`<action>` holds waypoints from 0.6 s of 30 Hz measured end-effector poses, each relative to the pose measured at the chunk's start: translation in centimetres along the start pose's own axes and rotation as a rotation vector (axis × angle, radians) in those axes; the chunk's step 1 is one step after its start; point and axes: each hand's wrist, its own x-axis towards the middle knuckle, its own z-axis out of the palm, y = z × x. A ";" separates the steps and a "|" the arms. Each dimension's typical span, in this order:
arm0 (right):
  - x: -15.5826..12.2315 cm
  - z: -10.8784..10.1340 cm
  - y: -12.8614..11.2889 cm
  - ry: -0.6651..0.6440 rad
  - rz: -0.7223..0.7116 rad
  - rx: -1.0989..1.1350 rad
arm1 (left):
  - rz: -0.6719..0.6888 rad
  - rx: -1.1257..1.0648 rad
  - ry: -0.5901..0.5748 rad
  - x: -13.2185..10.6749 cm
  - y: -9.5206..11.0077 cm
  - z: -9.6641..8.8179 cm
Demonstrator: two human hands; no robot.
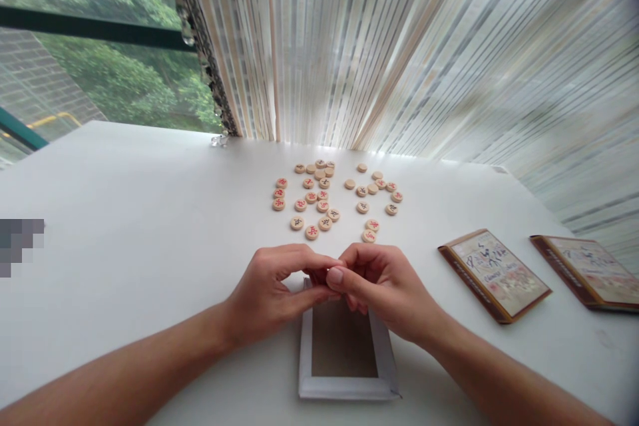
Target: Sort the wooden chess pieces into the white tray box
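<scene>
My left hand (272, 293) and my right hand (382, 286) meet above the far end of a shallow white box tray (305, 346) with a brown cardboard bottom. Both hands have their fingers curled and pinched together at the fingertips; what they pinch is hidden between the fingers. Beyond them on the white table (124, 226) lie several round wooden chess pieces (324, 203) with red and black characters, scattered in two loose groups.
Two flat printed box lids lie to the right, one nearer (494, 274) and one by the table's right edge (589, 271). A striped curtain (399, 46) hangs behind the table. A window with trees outside is at the far left.
</scene>
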 end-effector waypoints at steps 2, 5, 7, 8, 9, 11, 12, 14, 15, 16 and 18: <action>0.0 -0.2 0.1 -0.029 -0.014 0.016 | -0.035 -0.051 0.010 0.0 -0.1 0.0; 0.1 -0.4 0.3 -0.077 -0.038 0.084 | -0.088 -0.159 0.036 0.1 -0.2 0.0; 0.2 -0.6 0.5 -0.097 -0.048 0.142 | -0.117 -0.226 0.056 0.1 -0.2 0.1; 0.3 -0.6 0.6 -0.102 -0.049 0.164 | -0.129 -0.250 0.065 0.1 -0.2 0.2; 0.3 -0.7 0.7 -0.106 -0.046 0.176 | -0.139 -0.267 0.074 0.1 -0.2 0.2; 0.3 -0.7 0.6 -0.107 -0.029 0.183 | -0.151 -0.291 0.084 0.1 -0.2 0.3; 0.3 -0.7 0.6 -0.107 -0.018 0.182 | -0.150 -0.299 0.084 0.1 -0.1 0.4; 0.3 -0.5 0.4 -0.098 0.010 0.180 | -0.131 -0.300 0.081 0.1 0.0 0.4; 0.3 -0.4 0.4 -0.090 0.025 0.179 | -0.115 -0.286 0.082 0.1 0.0 0.4; 0.2 -0.3 0.3 -0.079 0.039 0.179 | -0.094 -0.259 0.085 0.1 -0.1 0.3; 0.2 0.0 0.3 -0.058 0.052 0.180 | -0.042 -0.165 0.097 0.0 -0.2 0.3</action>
